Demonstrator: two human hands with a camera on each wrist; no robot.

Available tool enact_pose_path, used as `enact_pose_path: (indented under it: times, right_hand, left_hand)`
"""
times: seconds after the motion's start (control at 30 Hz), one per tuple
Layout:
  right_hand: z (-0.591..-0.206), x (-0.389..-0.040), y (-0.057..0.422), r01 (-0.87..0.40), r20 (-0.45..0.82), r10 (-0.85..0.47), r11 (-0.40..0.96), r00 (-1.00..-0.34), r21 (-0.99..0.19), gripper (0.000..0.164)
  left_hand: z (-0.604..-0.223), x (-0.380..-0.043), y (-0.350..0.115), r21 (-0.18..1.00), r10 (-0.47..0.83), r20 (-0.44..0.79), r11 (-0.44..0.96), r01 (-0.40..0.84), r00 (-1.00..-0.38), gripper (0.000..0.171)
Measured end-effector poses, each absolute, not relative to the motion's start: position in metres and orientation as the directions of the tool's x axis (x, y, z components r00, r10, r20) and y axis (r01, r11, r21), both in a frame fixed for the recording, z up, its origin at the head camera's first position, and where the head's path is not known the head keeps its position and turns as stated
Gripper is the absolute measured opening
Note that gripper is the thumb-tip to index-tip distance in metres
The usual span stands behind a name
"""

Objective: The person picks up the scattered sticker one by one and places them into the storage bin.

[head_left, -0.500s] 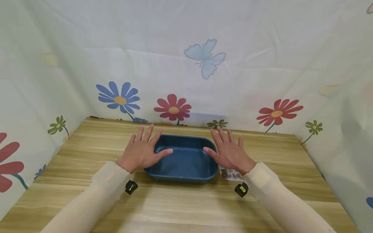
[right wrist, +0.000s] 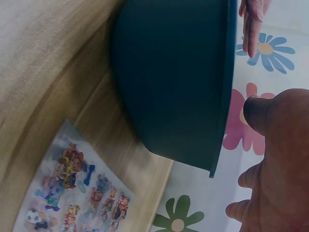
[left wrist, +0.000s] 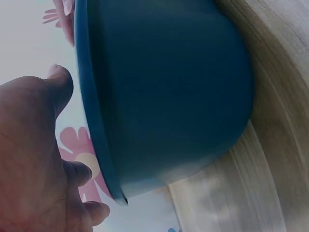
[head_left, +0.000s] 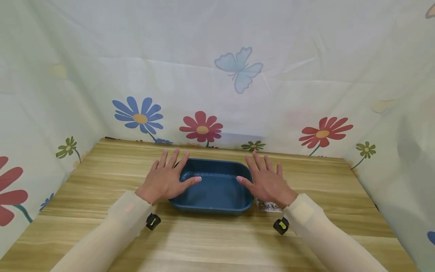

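A dark blue oval-cornered basin stands upright on the wooden table, and its inside shows a bare floor. Over its left end hovers my left hand, fingers spread and palm down. My right hand is held the same way above the right end. Both wrist views show a gap between the hands and the basin's rim. Partly under the right hand lies a flat sheet of colourful cartoon stickers, just right of the basin; the head view shows only its near edge.
Wood-grain tabletop surrounds the basin. A white curtain printed with flowers and a butterfly closes off the back and both sides. Small black devices hang at the wrists.
Both hands have sunk very slightly toward the near side, still spread. The basin and the sticker sheet stay where they were.
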State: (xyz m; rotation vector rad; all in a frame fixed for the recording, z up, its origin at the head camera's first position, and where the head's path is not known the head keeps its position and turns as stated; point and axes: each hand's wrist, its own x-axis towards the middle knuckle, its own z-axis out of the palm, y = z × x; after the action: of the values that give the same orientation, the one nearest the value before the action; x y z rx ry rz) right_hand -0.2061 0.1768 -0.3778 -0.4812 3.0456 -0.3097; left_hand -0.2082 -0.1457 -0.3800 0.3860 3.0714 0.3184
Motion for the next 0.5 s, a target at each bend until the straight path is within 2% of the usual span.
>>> enact_pose_path:
  times: [0.5]
  right_hand:
    - [-0.3844, -0.2048, 0.1767, -0.286, -0.036, -0.299, 0.937, -0.954, -0.198, 0.083]
  left_hand:
    - [-0.3855, -0.2076, -0.1480, 0.215, 0.241, -0.027, 0.949, 0.230, -0.970, 0.096]
